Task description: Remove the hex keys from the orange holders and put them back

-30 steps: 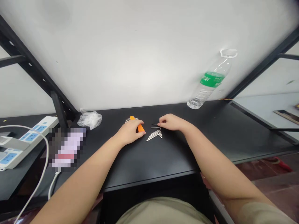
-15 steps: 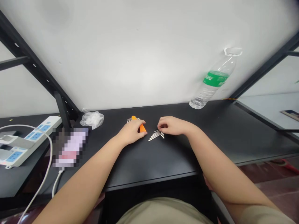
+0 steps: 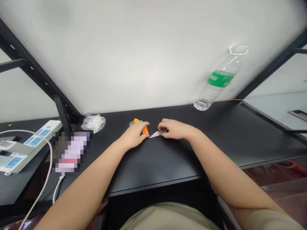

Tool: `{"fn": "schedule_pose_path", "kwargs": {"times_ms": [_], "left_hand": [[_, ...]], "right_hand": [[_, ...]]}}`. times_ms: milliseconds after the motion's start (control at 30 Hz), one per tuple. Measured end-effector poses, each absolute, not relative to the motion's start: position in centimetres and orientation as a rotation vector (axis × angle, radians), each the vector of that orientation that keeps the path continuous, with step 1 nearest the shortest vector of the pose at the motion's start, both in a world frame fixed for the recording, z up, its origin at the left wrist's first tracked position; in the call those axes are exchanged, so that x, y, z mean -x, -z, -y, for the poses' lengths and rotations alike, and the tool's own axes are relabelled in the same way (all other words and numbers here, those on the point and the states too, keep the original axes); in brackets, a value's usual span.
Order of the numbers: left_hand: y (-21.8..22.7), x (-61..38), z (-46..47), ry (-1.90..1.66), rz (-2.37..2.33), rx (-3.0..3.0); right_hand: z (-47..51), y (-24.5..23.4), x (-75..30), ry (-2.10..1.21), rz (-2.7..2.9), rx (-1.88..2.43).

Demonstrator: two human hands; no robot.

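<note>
My left hand (image 3: 134, 134) is closed over an orange hex key holder (image 3: 145, 130), thumb and fingers at its edges. Thin metal rods (image 3: 131, 123) stick out past the far side of my left hand. To its right, my right hand (image 3: 174, 129) grips a bunch of silver L-shaped hex keys (image 3: 156, 133) at their bent ends. Their long ends fan out to the left, the nearest tip close to the holder's corner. My right fingers hide part of the bends.
A crumpled clear plastic bag (image 3: 93, 123) lies at the back left, with a blurred-out phone (image 3: 73, 151) on a white cable nearer me. Farther left is a power strip (image 3: 35, 142). A large water bottle (image 3: 217, 80) stands by the wall, between black metal frames.
My right hand has moved slightly left and closed around the hex keys' bends, which lay more exposed before. The keys sit nearer the orange holder. My left hand has barely moved.
</note>
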State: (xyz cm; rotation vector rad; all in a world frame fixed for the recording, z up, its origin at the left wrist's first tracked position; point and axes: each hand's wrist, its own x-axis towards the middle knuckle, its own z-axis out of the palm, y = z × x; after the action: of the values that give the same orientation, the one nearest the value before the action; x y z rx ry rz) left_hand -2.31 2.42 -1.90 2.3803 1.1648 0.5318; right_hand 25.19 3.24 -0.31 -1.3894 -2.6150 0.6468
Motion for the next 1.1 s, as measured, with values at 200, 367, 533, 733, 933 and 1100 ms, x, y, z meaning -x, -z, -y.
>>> {"fn": "schedule_pose_path", "kwargs": {"times_ms": [200,367,533,733,933,1100], "left_hand": [[2.0,2.4,-2.6,-0.538,-1.231,-2.358],[1.6,2.4,-2.7,-0.504,-1.323,-2.301],[1.7,2.3,-2.9,-0.533,-1.316,-2.311],[2.0,2.5,-2.9,-0.571,-1.263,-2.293],[1.9,2.5,-2.6,-0.586,-1.286,-2.162],[2.1,2.7,-3.0,-0.679,-1.270,-2.041]], "right_hand": [[-4.4,1.0,-26.2,-0.420,2.519,1.437],[-3.9,0.3,-26.1,-0.353,2.501,1.397],[-3.6,0.4,-25.4,-0.332,2.660,1.371],[-3.6,0.8,-24.9,-0.332,2.611,1.419],[-3.0,0.3,-24.2,-0.354,2.650,1.421],[-2.5,-0.7,-23.8,-0.605,2.488,1.267]]}}
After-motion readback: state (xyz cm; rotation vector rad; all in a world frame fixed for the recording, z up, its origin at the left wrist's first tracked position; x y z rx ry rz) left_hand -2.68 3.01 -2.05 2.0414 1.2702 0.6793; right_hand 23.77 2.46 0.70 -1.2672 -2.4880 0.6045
